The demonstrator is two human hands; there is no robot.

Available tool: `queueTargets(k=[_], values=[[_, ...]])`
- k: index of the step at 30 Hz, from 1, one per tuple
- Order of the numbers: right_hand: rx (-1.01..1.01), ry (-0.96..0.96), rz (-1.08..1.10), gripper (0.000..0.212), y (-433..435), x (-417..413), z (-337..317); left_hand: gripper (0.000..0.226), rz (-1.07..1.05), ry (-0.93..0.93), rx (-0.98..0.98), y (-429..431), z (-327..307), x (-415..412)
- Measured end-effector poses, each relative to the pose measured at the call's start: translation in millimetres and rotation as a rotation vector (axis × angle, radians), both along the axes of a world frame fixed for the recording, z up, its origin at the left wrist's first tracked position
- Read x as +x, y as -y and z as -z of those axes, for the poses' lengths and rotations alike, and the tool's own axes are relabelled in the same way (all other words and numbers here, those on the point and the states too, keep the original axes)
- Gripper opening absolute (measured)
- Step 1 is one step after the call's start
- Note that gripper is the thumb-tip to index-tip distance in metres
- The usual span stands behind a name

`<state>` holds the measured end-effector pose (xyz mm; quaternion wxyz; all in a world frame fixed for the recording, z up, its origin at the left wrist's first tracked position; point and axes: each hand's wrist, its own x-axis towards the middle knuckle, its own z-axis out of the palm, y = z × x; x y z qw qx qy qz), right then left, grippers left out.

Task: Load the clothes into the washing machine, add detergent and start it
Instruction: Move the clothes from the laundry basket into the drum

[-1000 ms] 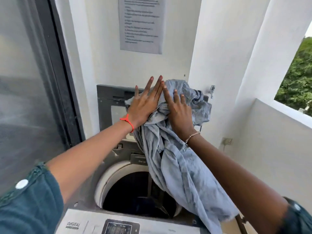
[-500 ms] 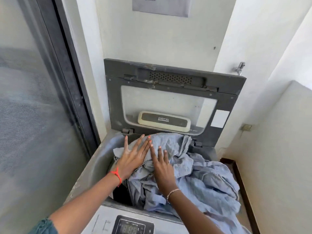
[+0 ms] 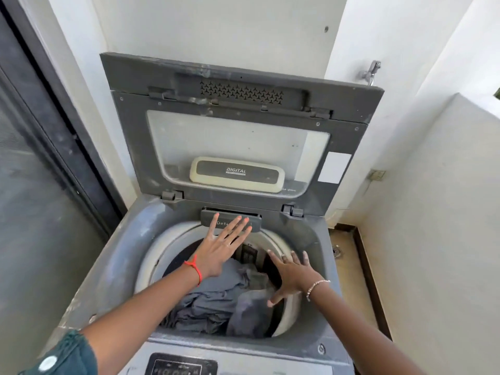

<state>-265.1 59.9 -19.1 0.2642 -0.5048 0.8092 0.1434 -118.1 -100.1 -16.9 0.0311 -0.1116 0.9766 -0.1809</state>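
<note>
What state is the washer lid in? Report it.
Open. The lid stands raised against the wall behind the drum, its underside facing the camera, and grey clothes show in the uncovered opening.

I observe a home laundry nook: top-loading washing machine [image 3: 113, 266], wall tap [image 3: 370, 73], floor drain [image 3: 336, 251], plastered walls.

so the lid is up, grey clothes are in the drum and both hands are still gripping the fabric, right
Not quite. The head view shows the left hand and right hand open with fingers spread, gripping nothing. The rest holds: the lid is up and the grey clothes lie in the drum.
</note>
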Motion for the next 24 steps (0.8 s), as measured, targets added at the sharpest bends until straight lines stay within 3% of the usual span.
queueTargets(k=[2,4,11,15,20,24], values=[[0.113,0.049,-0.025,0.12,-6,-5,-5,0.102,0.017,-0.007,0.005,-5,0,-9],[0.073,0.073,-0.02,0.114,-11,-7,-3,0.103,0.034,0.002,0.026,-9,3,-15],[-0.362,0.015,0.098,0.094,-27,4,8,0.122,0.018,-0.064,0.076,-33,4,-28],[-0.606,-0.053,0.167,0.085,-56,0,-6,0.114,0.047,-0.139,0.158,-62,-6,-45],[-0.843,-0.077,0.427,0.076,-126,-14,-26,0.096,0.221,-0.167,0.293,-125,-31,-82],[-0.847,-0.111,0.659,0.076,-200,-18,-29,0.094,0.355,-0.183,0.343,-185,-45,-115]])
